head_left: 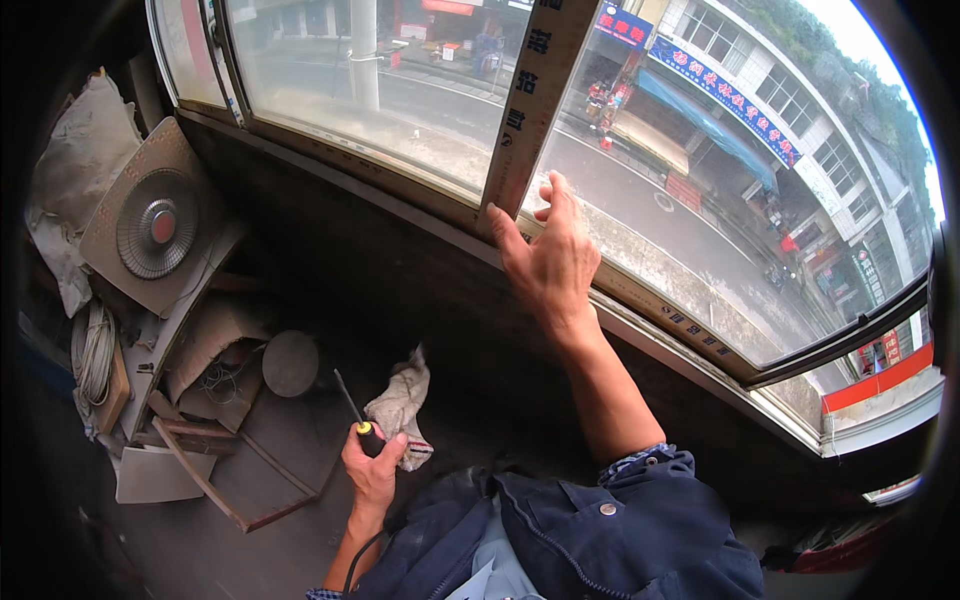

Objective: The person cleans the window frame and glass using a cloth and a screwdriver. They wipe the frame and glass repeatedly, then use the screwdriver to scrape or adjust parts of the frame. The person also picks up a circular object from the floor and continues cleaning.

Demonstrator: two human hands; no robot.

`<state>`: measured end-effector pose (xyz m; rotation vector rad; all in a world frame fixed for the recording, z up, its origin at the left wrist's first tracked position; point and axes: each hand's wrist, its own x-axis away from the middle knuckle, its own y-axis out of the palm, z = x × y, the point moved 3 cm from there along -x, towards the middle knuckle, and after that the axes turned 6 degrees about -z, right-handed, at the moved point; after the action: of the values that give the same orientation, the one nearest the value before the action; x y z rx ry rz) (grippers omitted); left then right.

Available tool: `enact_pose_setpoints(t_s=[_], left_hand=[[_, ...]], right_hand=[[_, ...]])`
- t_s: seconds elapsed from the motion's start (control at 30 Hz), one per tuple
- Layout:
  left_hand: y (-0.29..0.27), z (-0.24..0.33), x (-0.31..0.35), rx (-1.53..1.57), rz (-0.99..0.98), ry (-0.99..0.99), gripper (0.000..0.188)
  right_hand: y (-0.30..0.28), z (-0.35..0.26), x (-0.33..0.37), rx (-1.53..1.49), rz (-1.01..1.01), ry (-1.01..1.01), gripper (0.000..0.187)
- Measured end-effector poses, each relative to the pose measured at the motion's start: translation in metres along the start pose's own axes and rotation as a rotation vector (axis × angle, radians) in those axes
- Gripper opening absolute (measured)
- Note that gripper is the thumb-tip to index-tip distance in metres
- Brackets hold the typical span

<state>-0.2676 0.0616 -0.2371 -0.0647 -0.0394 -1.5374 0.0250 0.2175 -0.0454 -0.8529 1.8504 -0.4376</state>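
In my left hand [371,480] is a screwdriver [369,437] with a black and yellow handle, its thin metal shaft pointing up and to the left. A crumpled, dirty white cloth [402,400] with a dark stripe hangs against the same hand, apparently held along with the screwdriver. Raised to the window, my right hand [553,258] has its thumb and fingers apart at the lower end of the upright sash frame [520,125]. The thumb lies over this frame; the fingers reach beside it, over the right glass pane [640,200]. No object shows in that hand.
A window sill rail [660,310] runs diagonally below the panes. To the left are a round-grilled heater [160,225], a coil of cable [95,355], a cardboard box [215,350], a round stool top [290,364] and a wooden frame [205,480] on the floor. A street lies outside.
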Motion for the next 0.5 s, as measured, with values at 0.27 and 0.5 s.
enact_pose_setpoints(t_s=[0.27,0.5], left_hand=[[-0.002,0.006,0.022,0.157,-0.015,-0.108,0.028],[0.013,0.005,0.04,0.119,-0.079,-0.2,0.028]], right_hand=[[0.045,0.012,-0.015,-0.164,-0.125,0.197,0.054],[0.003,0.029,-0.003,-0.193,-0.124,0.245,0.041]])
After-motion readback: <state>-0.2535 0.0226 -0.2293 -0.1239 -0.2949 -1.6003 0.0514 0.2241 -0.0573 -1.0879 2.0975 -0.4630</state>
